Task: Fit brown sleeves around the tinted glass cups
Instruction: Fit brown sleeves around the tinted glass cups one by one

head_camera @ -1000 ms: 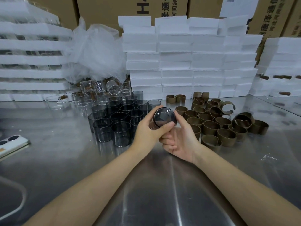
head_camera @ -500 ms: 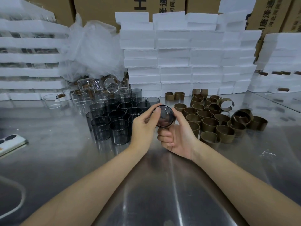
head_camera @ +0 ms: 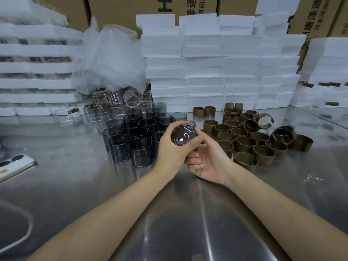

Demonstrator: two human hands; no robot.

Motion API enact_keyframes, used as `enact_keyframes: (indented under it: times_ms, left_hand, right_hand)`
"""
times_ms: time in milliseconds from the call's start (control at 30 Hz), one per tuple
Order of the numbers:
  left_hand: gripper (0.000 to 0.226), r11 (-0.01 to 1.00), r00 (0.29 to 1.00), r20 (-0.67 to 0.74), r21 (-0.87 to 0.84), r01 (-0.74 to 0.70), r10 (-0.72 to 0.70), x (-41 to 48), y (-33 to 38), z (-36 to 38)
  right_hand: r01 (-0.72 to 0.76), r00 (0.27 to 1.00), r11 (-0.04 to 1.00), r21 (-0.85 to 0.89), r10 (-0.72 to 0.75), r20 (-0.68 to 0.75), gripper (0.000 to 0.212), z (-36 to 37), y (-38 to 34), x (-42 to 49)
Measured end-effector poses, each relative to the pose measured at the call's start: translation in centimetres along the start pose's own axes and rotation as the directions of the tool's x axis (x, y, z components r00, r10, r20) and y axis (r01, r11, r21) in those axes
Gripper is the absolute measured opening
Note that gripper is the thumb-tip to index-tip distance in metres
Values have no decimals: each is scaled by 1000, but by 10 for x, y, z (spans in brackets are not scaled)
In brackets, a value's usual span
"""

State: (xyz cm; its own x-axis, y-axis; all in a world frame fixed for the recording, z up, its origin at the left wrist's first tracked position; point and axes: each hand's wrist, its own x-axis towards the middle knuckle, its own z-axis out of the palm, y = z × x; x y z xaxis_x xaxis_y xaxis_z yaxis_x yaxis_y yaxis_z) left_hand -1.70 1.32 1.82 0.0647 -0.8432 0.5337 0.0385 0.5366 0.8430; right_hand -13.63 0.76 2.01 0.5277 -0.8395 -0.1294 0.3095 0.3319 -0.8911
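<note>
A tinted glass cup (head_camera: 183, 135) is held on its side above the steel table, its round base facing me. My left hand (head_camera: 170, 147) wraps around the cup from the left, fingers over the top and thumb under it. My right hand (head_camera: 209, 159) grips it from below and the right; a sliver of brown sleeve (head_camera: 201, 131) shows beside its thumb. Several dark tinted cups (head_camera: 140, 136) stand upright in a cluster to the left. Loose brown sleeves (head_camera: 244, 144) lie in a pile to the right.
Clear glass cups (head_camera: 98, 112) stand behind the tinted ones under a plastic bag (head_camera: 109, 59). Stacked white foam trays (head_camera: 216, 63) line the back and both sides. A phone (head_camera: 13, 164) lies at the left. The steel table (head_camera: 188, 213) stretches toward me.
The cup has been turned so its base faces me more squarely. My left hand has closed further round it, and both hands have shifted slightly.
</note>
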Motion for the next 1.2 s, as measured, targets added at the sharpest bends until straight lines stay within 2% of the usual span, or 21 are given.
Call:
enact_keyframes:
  times_ms: [100, 367, 433, 533, 600, 667, 733, 800, 867, 1033, 1200]
  left_hand:
    - [31, 1000, 1000, -24, 22, -3, 4, 1, -1, -1]
    - [17, 999, 997, -80, 44, 25, -22, 3, 0, -3]
    - [23, 998, 993, -105, 33, 49, -45, 4, 0, -2]
    - [48, 992, 986, -119, -63, 110, -117, 6, 2, 1]
    - [52, 982, 983, -99, -131, 139, -153, 8, 3, 0]
    - [38, 983, 990, -18, -123, 133, -137, 5, 2, -2]
    - [21, 996, 993, 83, -34, 85, -82, 2, 0, -3]
    - [41, 999, 990, 138, 40, 24, -29, 0, -4, -3]
    - [43, 998, 993, 117, 67, 12, -20, -1, -3, -2]
    - [13, 996, 999, 40, 86, 12, -15, 1, 0, -1]
    - [39, 998, 998, -34, 35, 50, -49, 2, 2, -1]
  right_hand:
    - [10, 1000, 999, -34, -9, 10, 63, 0, 1, 1]
    - [21, 999, 996, -87, -17, 42, 64, 1, 2, 3]
    - [0, 999, 996, -88, 3, 33, 67, 1, 3, 4]
    - [-36, 998, 997, -64, 39, 41, 75, -2, 5, 4]
    - [-49, 998, 998, -40, 51, 39, 77, -2, 5, 4]
    - [-40, 999, 999, -25, 41, 21, 76, -3, 4, 4]
    - [-17, 1000, 1000, -6, 17, 0, 75, -4, 2, 3]
    - [3, 1000, 1000, 21, -2, -3, 73, -5, 2, 3]
    - [9, 1000, 999, 33, -9, -9, 73, -4, 2, 2]
    - [-3, 1000, 1000, -15, 3, 6, 76, -3, 1, 3]
    - [39, 999, 998, -47, -38, 32, 68, -2, 4, 4]
